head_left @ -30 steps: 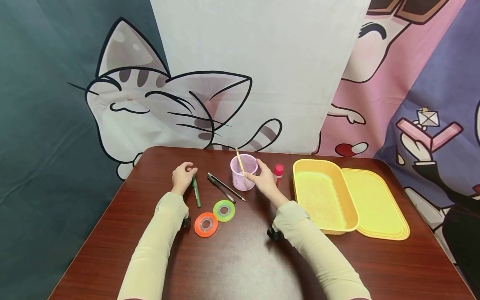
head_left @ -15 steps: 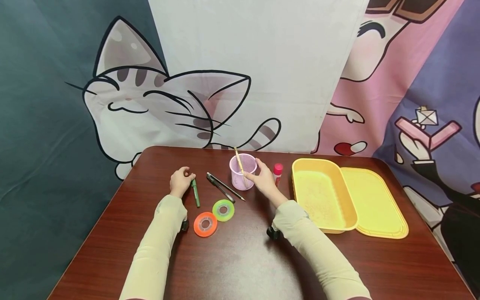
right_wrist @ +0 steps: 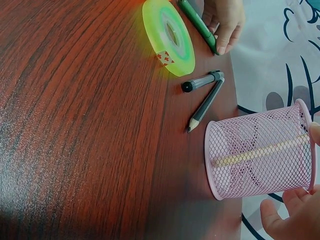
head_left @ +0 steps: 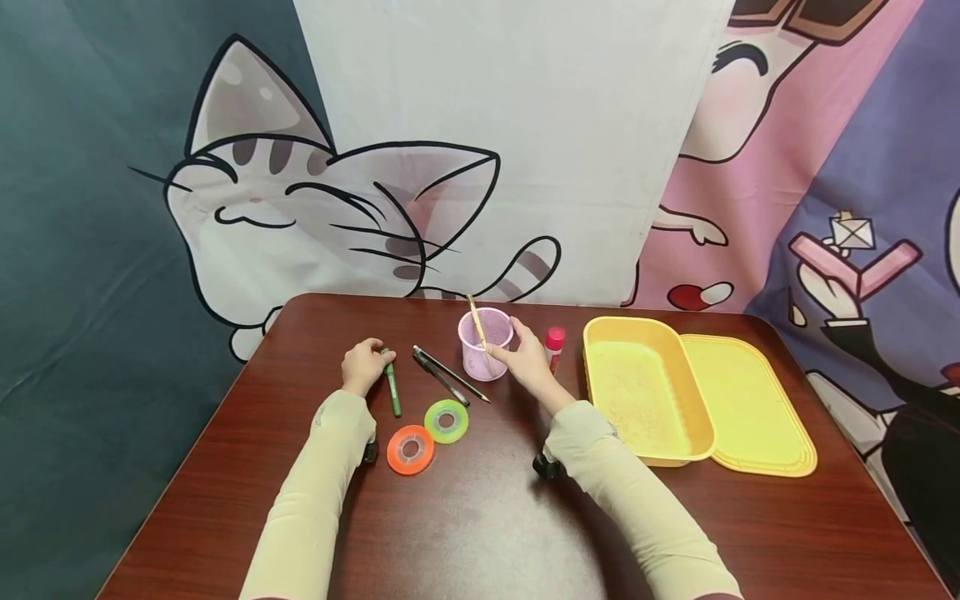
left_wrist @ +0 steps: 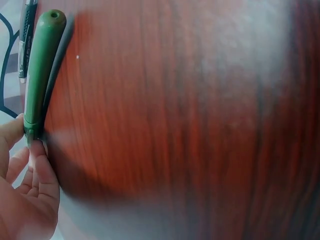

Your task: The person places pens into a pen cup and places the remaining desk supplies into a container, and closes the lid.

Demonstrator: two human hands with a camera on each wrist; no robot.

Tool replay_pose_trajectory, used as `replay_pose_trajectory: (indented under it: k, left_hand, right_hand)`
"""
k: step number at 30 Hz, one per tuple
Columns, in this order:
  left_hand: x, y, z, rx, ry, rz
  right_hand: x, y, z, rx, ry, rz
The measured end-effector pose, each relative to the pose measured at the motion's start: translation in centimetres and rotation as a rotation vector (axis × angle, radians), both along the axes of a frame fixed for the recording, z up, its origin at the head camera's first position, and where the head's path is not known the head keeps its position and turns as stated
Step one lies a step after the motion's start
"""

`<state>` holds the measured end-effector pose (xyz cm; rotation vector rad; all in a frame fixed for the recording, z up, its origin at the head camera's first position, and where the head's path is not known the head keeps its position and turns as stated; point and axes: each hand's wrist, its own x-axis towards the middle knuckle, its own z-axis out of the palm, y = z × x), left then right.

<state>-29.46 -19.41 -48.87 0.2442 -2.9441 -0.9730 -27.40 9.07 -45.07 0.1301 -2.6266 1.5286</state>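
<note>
At the table's left, my left hand (head_left: 365, 367) pinches one end of a green marker pen (head_left: 393, 392) between thumb and fingers. In the left wrist view the green marker pen (left_wrist: 42, 67) points away from the fingertips, close over the wood. My right hand (head_left: 531, 360) holds a pink mesh pen cup (head_left: 480, 363) near its rim, thumb on the near side and fingers on the far side. A thin yellow stick (head_left: 477, 321) leans inside the cup; the mesh shows it in the right wrist view too. The cup (right_wrist: 260, 175) stands upright on the table.
Between the hands lie a black pencil (head_left: 468, 386) and a dark pen (head_left: 444, 381). Nearer are a green tape roll (head_left: 460, 422) and an orange tape roll (head_left: 426, 450). A red-capped glue stick (head_left: 554, 337) stands right of the cup, then a yellow tray (head_left: 645, 392) partly over its lid (head_left: 750, 408).
My left hand has shifted slightly toward me, its fingers settling at the end of the green marker pen. The right hand and the cup have stayed in place.
</note>
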Motion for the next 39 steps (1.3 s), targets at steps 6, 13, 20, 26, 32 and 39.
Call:
replay_pose_trajectory:
  k: [6, 13, 20, 26, 32, 39]
  left_hand:
    - [0.2, 0.4, 0.1, 0.009, 0.008, 0.006]
    - [0.1, 0.3, 0.0, 0.011, 0.04, 0.005]
    - [-0.5, 0.0, 0.7, 0.01, 0.058, -0.015]
    - [-1.0, 0.0, 2.1, 0.051, 0.111, -0.022]
    - [-1.4, 0.2, 3.9, 0.113, 0.145, -0.018]
    - [-2.2, 1.0, 6.0, 0.284, 0.17, 0.056]
  right_hand:
    - [0.1, 0.0, 0.0, -0.001, 0.007, 0.002]
    - [0.0, 0.0, -0.2, 0.005, 0.006, 0.002]
    - [0.0, 0.0, -0.1, 0.0, 0.005, 0.006]
    - [0.0, 0.0, 0.0, 0.006, -0.006, 0.006]
    - [0.3, 0.1, 0.0, -0.02, 0.033, 0.012]
    - [0.1, 0.1, -0.1, -0.019, 0.013, 0.016]
